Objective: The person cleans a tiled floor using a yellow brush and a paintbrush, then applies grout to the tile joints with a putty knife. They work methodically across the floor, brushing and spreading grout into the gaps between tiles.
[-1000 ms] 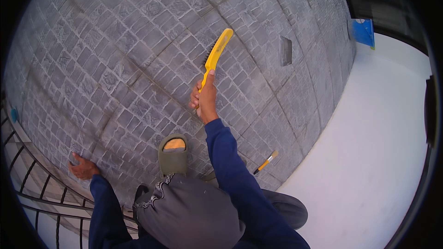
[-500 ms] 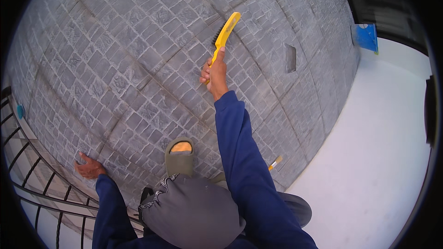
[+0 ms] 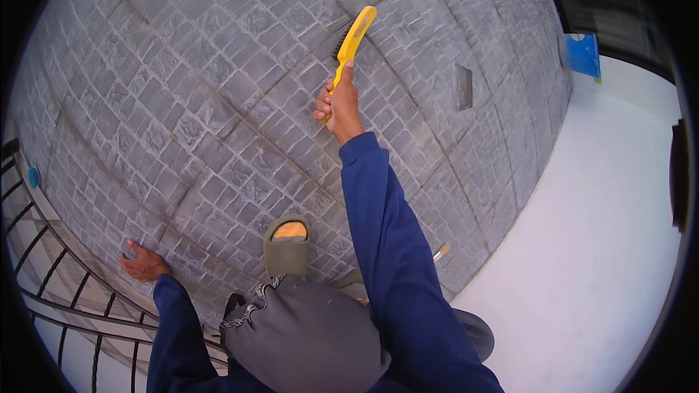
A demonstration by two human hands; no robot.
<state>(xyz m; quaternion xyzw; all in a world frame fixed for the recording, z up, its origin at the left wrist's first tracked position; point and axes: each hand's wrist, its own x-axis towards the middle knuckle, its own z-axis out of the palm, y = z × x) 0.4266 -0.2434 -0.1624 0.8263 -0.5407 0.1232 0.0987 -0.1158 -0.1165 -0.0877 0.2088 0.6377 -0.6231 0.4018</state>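
Observation:
A yellow wire brush (image 3: 357,32) with dark bristles along its left side is in my right hand (image 3: 339,105). My fingers wrap round its handle, and its head points away from me over the grey stone-patterned floor (image 3: 240,102). Whether the bristles touch the floor is hard to make out. Low on the left, my left hand (image 3: 145,265) holds nothing, its thumb and fingers apart. It is at the edge of the floor beside the black metal railing (image 3: 87,269); I cannot tell if it bears weight there.
A paintbrush (image 3: 442,251) lies by my right forearm, partly hidden. A blue container (image 3: 582,57) stands at the far right by the white wall (image 3: 582,247). A dark rectangular plate (image 3: 462,87) is set in the floor. A small teal object (image 3: 33,177) sits near the railing.
My right hand has moved slightly forward with the wire brush. My left hand stays in nearly the same place. The whole view has shifted a little.

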